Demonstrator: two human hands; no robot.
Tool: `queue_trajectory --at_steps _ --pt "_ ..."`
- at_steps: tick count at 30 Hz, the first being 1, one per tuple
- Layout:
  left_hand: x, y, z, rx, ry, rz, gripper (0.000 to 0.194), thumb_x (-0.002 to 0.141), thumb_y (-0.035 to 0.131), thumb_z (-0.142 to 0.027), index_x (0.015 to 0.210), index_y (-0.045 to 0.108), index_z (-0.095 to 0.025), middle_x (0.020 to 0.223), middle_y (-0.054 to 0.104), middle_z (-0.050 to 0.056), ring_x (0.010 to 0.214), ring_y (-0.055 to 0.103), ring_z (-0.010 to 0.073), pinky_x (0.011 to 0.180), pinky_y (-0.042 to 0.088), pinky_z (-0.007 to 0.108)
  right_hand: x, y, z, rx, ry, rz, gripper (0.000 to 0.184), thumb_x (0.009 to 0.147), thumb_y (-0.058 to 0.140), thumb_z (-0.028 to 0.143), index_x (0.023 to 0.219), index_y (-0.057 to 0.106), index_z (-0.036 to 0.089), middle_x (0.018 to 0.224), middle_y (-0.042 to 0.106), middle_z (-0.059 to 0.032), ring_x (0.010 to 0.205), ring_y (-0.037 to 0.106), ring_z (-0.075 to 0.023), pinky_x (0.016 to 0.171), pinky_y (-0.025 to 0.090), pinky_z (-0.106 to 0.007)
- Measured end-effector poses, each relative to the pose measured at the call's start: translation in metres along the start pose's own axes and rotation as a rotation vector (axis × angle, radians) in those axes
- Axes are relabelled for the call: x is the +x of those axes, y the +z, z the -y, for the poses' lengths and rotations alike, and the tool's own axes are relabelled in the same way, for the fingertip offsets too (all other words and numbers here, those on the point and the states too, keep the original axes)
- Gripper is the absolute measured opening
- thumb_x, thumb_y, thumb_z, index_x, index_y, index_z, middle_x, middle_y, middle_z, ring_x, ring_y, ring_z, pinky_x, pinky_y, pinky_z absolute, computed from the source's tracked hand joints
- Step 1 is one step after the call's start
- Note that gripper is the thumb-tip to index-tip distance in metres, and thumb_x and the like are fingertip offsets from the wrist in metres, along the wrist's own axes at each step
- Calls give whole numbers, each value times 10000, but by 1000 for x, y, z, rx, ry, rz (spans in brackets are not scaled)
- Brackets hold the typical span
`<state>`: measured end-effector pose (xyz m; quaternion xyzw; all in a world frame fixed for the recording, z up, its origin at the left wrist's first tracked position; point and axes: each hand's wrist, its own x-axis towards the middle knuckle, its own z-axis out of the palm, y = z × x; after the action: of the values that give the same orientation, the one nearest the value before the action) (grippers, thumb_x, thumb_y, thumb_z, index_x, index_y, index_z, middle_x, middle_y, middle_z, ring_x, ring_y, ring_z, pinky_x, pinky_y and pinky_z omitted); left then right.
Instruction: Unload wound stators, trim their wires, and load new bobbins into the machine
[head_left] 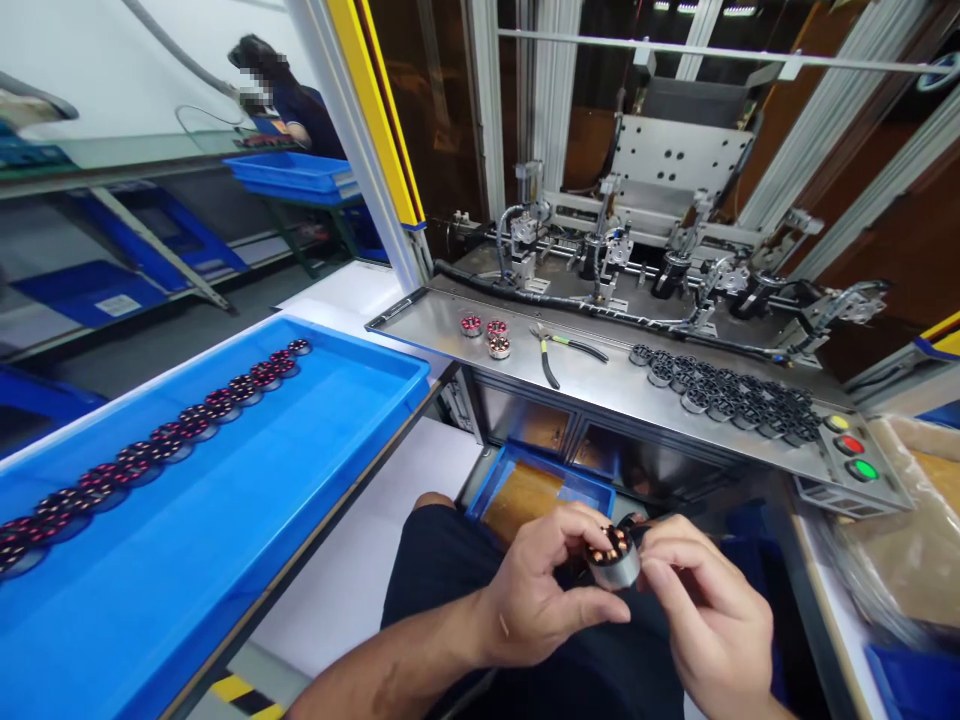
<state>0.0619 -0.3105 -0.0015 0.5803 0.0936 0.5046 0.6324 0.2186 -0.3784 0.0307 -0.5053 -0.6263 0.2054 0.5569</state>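
Observation:
My left hand (541,590) and my right hand (709,610) meet over my lap, both closed on a small round motor stator (613,558) with copper windings and a silver body. The left thumb and fingers wrap its left side; the right fingers pinch its right edge. On the steel shelf in front lie three wound stators (487,335), a pair of pliers (559,350) and a heap of several dark unwound stator cores (731,390).
A blue tray (225,520) at left holds a row of several wound stators (150,440). Behind the shelf stands a winding machine (652,230); three coloured buttons (851,445) sit at right. A small blue bin (540,480) is under the shelf. Another person (289,100) works far left.

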Motion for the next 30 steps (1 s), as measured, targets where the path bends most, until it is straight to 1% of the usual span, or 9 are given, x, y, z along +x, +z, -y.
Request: queue_trajectory --at_steps 2,4,7,11,18,22,25,28,30 --pt "1 -4 -2 236 173 17 550 694 864 -263 1165 580 -242 981 672 65 854 673 169 752 552 247 -5 5 -8 145 140 16 174 940 556 150 779 601 198 730 559 4 675 558 -112 615 457 -228" --pt "3 -8 -6 401 255 54 648 707 853 -273 1269 533 -232 977 694 85 843 683 185 758 563 264 -11 8 -15 315 268 42 209 960 543 213 760 599 198 736 532 3 692 540 -116 635 456 -233" --pt "5 -11 -13 559 322 117 623 756 810 -264 1307 530 -188 986 716 122 867 703 215 780 580 288 -15 13 -21 540 403 46 236 954 567 286 740 607 196 734 517 1 692 515 -117 647 458 -229" --pt "6 -13 -16 629 362 153 601 779 782 -231 1321 528 -174 1017 714 142 923 709 233 813 590 304 -16 18 -19 715 499 23 232 920 624 320 724 623 196 696 518 10 642 495 -102 609 451 -202" --pt "6 -17 -20 630 347 176 538 811 747 -212 1303 538 -163 1015 688 148 914 705 221 813 596 299 -17 20 -18 681 530 0 254 909 637 318 694 607 185 693 509 10 633 489 -104 596 451 -212" --pt "4 -17 -24 515 292 202 493 801 688 -55 1266 579 -174 1073 659 154 961 693 216 847 588 309 -15 15 -18 486 403 46 264 951 570 298 708 586 194 694 510 7 640 504 -115 594 449 -231" --pt "0 -15 -24 367 175 197 433 767 662 13 1142 661 -204 1139 637 138 1002 679 208 886 570 320 -7 6 -12 195 203 69 215 958 530 183 750 583 197 702 531 1 670 536 -119 609 452 -239" --pt "-4 -11 -19 -13 -9 140 499 645 868 -144 1091 664 -234 1189 635 107 1119 641 250 981 520 373 4 -7 1 -62 -126 128 160 893 542 41 889 608 187 746 607 -13 700 598 -123 634 501 -245" --pt "-5 -8 -13 -333 -224 73 604 602 916 -332 1118 623 -222 1173 648 97 1122 646 242 969 518 351 11 -15 10 -202 -324 180 214 854 557 -4 968 613 168 778 656 -31 722 645 -127 645 542 -236"
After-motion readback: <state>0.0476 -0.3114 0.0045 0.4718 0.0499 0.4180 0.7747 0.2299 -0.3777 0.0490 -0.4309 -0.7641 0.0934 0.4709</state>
